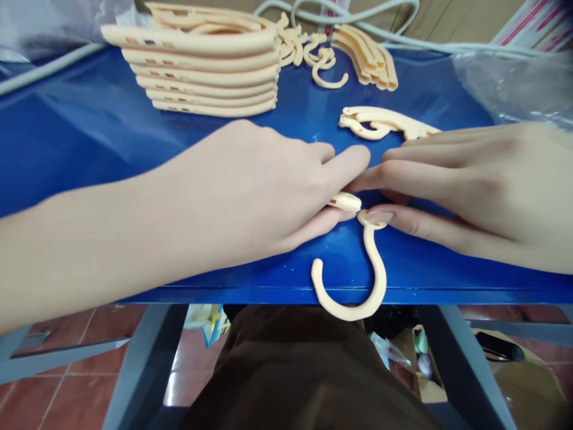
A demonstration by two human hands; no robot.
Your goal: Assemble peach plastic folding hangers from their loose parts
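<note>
Between thumb and fingers, my left hand (268, 179) grips a cream plastic hanger arm (347, 202); only its tip shows, the rest is covered by the hand. My right hand (465, 185) pinches the ring end of a cream hanger hook (378, 269) with the thumb. The hook's curve points toward me and hangs past the table's front edge. Its ring end lies right at the tip of the arm; whether the two are joined I cannot tell. Just beyond my right fingers lies a folded hanger (387, 119) with its hook tucked in.
A stack of cream hanger pieces (206, 71) stands at the back left of the blue table (89, 119). Loose hooks (324, 63) and a pile of hanger arms (367, 57) lie at the back. White cables (371, 21) and clear plastic (514, 89) border the far side.
</note>
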